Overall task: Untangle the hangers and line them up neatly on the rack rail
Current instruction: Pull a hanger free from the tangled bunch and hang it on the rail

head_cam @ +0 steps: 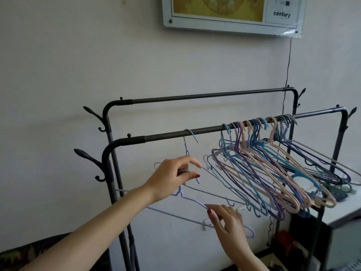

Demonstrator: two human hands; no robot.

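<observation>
A dark metal rack has two rails; on the near rail (205, 130) hangs a bunch of several blue, purple and beige hangers (273, 169), crowded toward the right end. One pale lilac wire hanger (186, 147) hangs alone further left on that rail. My left hand (173, 177) grips the hook of a second lilac wire hanger (191, 200), held below the rail. My right hand (224, 218) pinches that hanger's sloping shoulder lower down. The far rail (195, 97) is bare.
Coat hooks (91, 159) stick out from the rack's left posts. A white cabinet top (343, 208) stands behind the rack at the right. A framed picture (230, 14) hangs on the wall above, with a black cord (288, 65) running down from it.
</observation>
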